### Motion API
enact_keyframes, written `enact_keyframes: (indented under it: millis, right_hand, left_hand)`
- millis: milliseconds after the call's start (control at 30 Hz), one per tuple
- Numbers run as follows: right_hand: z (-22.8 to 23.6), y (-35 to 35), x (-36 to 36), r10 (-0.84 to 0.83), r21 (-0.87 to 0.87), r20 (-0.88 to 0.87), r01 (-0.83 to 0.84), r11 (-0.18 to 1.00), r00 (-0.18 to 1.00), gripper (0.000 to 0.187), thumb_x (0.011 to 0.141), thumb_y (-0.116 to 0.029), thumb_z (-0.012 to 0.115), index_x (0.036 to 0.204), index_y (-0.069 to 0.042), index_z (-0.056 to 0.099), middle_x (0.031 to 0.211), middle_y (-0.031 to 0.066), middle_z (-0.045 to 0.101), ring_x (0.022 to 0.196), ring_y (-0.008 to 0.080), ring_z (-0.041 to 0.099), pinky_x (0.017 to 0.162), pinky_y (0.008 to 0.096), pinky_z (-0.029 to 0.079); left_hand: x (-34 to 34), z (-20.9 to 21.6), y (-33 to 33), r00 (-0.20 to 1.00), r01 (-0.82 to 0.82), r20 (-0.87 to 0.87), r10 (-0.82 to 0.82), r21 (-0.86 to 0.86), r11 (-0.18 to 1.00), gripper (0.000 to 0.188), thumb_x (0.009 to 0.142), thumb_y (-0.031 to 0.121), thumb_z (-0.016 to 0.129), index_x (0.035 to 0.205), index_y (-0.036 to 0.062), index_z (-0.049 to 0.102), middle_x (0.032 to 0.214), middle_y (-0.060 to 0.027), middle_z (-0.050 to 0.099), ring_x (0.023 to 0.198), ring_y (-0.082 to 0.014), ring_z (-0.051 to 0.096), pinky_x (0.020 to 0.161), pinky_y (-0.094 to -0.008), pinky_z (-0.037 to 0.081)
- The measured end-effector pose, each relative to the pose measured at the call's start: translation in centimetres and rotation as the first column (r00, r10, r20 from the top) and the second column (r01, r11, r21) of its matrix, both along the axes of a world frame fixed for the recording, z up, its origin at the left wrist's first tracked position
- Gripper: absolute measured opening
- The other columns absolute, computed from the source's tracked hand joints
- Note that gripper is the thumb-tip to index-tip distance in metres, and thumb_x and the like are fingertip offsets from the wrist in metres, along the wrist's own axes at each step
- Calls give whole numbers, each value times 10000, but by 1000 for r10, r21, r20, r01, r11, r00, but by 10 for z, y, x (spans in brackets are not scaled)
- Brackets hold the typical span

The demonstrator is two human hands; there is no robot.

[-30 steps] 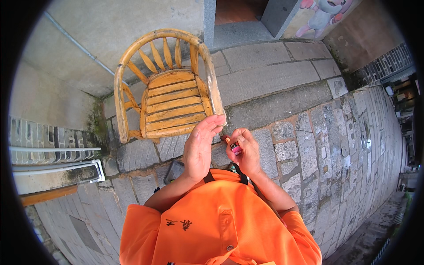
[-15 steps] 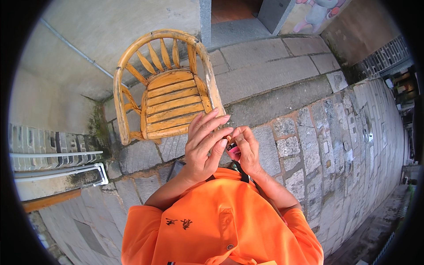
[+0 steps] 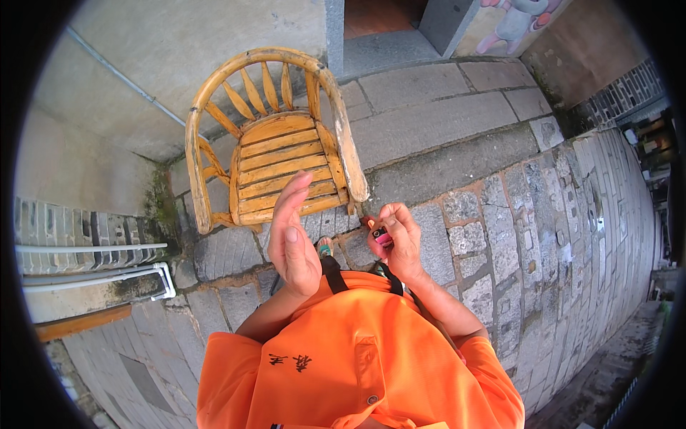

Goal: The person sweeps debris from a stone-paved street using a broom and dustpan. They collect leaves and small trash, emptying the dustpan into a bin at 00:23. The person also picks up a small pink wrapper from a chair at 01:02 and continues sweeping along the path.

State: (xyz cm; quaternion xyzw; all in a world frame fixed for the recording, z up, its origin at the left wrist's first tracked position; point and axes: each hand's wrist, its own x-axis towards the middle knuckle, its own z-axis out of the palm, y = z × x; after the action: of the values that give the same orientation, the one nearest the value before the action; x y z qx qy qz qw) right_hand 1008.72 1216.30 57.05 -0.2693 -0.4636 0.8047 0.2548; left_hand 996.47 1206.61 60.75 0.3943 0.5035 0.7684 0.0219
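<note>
Grey stone paving point(image 3: 457, 107) sweeps across the whole scene, big slabs up top and rougher blocks along the right, with a pale plastered wall point(image 3: 214, 36) filling the upper left. A stone-framed doorway point(image 3: 386, 18) sits at the top centre, a pink-and-grey painted cartoon figure point(image 3: 511, 28) beside it at the upper right, and white plastic pipes point(image 3: 93, 249) run in from the left edge. And there, left of centre, stands the yellow wooden armchair point(image 3: 282, 164) with a curved back rail and slatted seat, its paint worn along the arms!

Now to the middle, where the action is: the right hand point(image 3: 401, 247) has its fingers curled and clamped on a small pink-and-black object point(image 3: 383, 238), just right of the picture's centre; too much is covered to tell what it is. Across from it, the left hand point(image 3: 294, 257) is up, bare, fingers straight and close together, thumb standing off, the tips overlapping the seat's front edge from this angle. Well apart, these two hands! Below, the bright orange short-sleeved shirt point(image 3: 314, 379) fills the lower centre, dark straps point(image 3: 333, 275) at its top edge, and a shoe point(image 3: 325, 247) peeks out between the hands.
</note>
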Motion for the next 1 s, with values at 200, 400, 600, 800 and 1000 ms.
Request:
enact_keyframes:
  millis: [200, 400, 600, 800, 1000]
  right_hand:
    - [-2, 1, -1, 31, 12, -8, -31, 999, 999, 193, 889, -238, 391, 876, -46, 409, 516, 60, 463, 379, 74, 329, 461, 190, 340]
    - [-1, -1, -2, 34, 9, -82, -33, 999, 996, 264, 885, -299, 411, 866, -36, 408, 496, 52, 443, 384, 79, 336, 578, 185, 386]
    - [0, 1, 2, 92, -90, -254, -118, 989, 963, 246, 885, -275, 402, 873, -29, 406, 472, 75, 422, 359, 93, 318, 367, 224, 270]
    - [5, 4, 3, 99, -180, -248, -147, 973, 964, 159, 877, -193, 389, 865, -35, 408, 457, 79, 413, 336, 98, 303, 338, 241, 237]
    - [8, 6, 3, 19, -229, -175, -59, 972, 984, 107, 862, -126, 366, 876, -35, 422, 459, 81, 420, 325, 97, 290, 350, 233, 255]
  left_hand:
    - [0, -12, -11, 982, 153, 138, -127, -198, 968, 409, 954, 237, 271, 1191, -38, 459, 1280, -212, 434, 1214, -309, 399, 987, -406, 308]
    - [12, -10, -2, 957, 285, 75, -279, -81, 955, 581, 943, 419, 237, 1238, -52, 405, 1303, -222, 404, 1249, -324, 358, 1030, -428, 245]
    - [13, -11, -2, 937, 340, 117, -330, -76, 937, 609, 931, 447, 259, 1226, -64, 410, 1288, -230, 415, 1221, -324, 387, 1000, -426, 286]
    - [13, -13, -5, 927, 375, 63, -370, -184, 908, 558, 930, 403, 320, 1202, -71, 426, 1236, -241, 449, 1159, -319, 436, 944, -408, 345]
    - [19, -12, -1, 935, 348, 135, -328, -169, 922, 575, 932, 414, 305, 1193, -81, 438, 1252, -246, 439, 1179, -323, 427, 976, -422, 321]
